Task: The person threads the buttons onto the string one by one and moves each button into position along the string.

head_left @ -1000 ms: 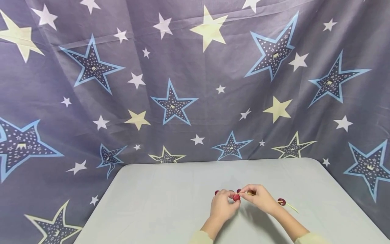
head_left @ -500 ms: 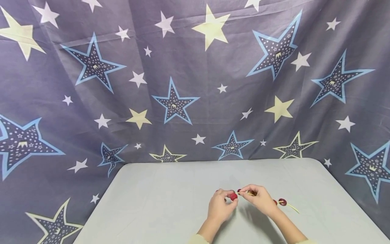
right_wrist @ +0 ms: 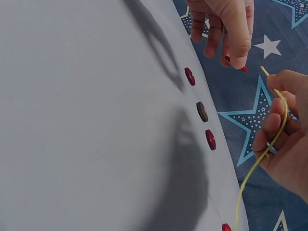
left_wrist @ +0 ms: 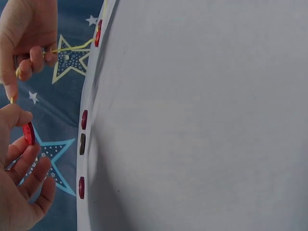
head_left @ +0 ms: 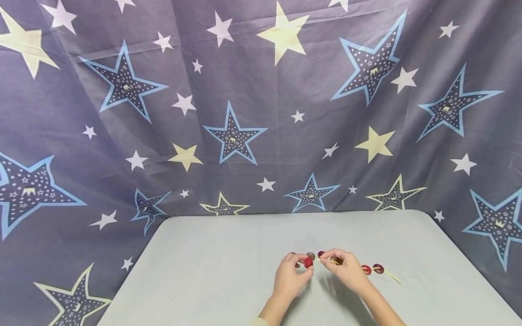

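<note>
Red button [head_left: 308, 262] is pinched by the left hand [head_left: 287, 279], fingers curled, above the table [head_left: 204, 271]; holed face shown to the head view. Yellow cord [right_wrist: 264, 153] is gripped near its tip by the right hand [head_left: 346, 270]. Tip lies just right of the button, apart, pointed leftward; alignment with a hole cannot be told.

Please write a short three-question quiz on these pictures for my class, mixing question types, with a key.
1. Which colour is the held button in the left hand?
A. Blue
B. Red
C. Green

2. True or false: the right hand holds a yellow string.

3. Fill in: in the right wrist view, between two dark red buttons on the table lies a ____.

Key: 1. B; 2. True; 3. brown button.
</note>
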### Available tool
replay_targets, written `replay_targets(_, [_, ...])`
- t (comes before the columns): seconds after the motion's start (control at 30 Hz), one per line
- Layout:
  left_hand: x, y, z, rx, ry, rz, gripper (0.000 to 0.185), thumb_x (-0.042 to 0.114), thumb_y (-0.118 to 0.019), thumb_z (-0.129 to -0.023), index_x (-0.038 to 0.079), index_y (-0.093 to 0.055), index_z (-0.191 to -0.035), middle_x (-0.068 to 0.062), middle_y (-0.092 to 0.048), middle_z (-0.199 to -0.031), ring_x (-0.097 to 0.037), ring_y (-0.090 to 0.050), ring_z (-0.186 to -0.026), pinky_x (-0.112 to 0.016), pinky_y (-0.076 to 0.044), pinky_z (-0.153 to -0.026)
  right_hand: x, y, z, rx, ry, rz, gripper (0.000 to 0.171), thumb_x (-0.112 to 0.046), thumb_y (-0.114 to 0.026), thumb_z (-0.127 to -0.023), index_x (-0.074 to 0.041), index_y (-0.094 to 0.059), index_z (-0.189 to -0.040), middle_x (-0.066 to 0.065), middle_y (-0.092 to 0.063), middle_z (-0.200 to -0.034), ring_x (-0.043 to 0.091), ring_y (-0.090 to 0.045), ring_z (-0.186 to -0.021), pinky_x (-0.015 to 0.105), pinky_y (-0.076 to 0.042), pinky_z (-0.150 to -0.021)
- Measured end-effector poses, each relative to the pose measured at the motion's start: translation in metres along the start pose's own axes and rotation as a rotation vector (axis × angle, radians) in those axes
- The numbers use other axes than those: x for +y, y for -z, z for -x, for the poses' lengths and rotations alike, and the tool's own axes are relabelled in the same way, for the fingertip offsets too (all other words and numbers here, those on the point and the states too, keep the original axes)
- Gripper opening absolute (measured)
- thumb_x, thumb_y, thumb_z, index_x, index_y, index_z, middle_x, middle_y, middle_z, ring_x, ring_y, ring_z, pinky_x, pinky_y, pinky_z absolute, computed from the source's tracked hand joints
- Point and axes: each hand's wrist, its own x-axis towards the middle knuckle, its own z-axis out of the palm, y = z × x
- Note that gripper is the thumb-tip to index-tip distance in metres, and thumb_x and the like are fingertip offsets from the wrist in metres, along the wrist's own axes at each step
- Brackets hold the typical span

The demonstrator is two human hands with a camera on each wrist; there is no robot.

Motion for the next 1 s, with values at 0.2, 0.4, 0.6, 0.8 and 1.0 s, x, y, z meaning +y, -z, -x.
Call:
replay_targets(0.2, [0.000, 0.002, 0.003, -0.003, 0.001, 0.008, 0.020, 0.021, -0.073, -0.074, 0.015, -0.070, -0.093, 0.005, -0.064, -0.087, -0.012, -0.061, -0.079, -0.019, -0.047, -0.071, 0.016, -0.007, 0.000, 0.038, -0.008, 0.014, 0.008, -0.011, -0.071, -0.080, -0.006, -0.070, -0.087, -0.006, -0.048, -0.061, 0.002, -0.040, -0.055, 0.019, -0.037, -0.052])
replay_targets(0.4, [0.000, 0.004, 0.004, -0.010, 0.006, 0.033, 0.024, 0.020, -0.072, -0.075, 0.013, -0.069, -0.098, 0.004, -0.065, -0.089, -0.015, -0.060, -0.084, -0.021, -0.047, -0.074, 0.017, -0.011, 0.003, 0.065, -0.005, 0.039, 0.005, -0.014, -0.073, -0.079, -0.013, -0.069, -0.082, -0.007, -0.050, -0.060, 0.002, -0.041, -0.054, 0.019, -0.038, -0.051])
replay_targets(0.6, [-0.001, 0.006, 0.006, 0.000, 0.001, 0.058, 0.025, 0.019, -0.072, -0.076, 0.013, -0.069, -0.100, 0.005, -0.066, -0.091, -0.013, -0.058, -0.089, -0.025, -0.047, -0.078, 0.016, -0.014, 0.004, 0.094, 0.014, 0.035, 0.005, -0.012, -0.072, -0.079, -0.010, -0.070, -0.083, -0.007, -0.050, -0.062, 0.000, -0.041, -0.055, 0.019, -0.038, -0.051])
replay_targets(0.8, [-0.004, 0.007, 0.005, -0.052, 0.050, 0.202, 0.026, 0.017, -0.071, -0.077, 0.010, -0.069, -0.102, 0.003, -0.067, -0.095, -0.017, -0.058, -0.095, -0.030, -0.050, -0.078, -0.008, -0.014, 0.011, 0.110, 0.003, 0.039, 0.006, -0.005, -0.071, -0.078, -0.001, -0.068, -0.082, -0.003, -0.049, -0.061, 0.000, -0.040, -0.055, 0.018, -0.037, -0.051])
replay_targets(1.0, [-0.010, 0.007, 0.003, -0.136, 0.157, 0.469, 0.030, 0.015, -0.070, -0.079, 0.004, -0.067, -0.107, -0.005, -0.069, -0.101, -0.024, -0.063, -0.097, -0.020, -0.050, -0.073, -0.025, -0.012, 0.015, 0.113, 0.004, 0.033, 0.005, -0.002, -0.070, -0.078, 0.001, -0.067, -0.082, -0.002, -0.047, -0.061, 0.001, -0.039, -0.055, 0.018, -0.036, -0.052])
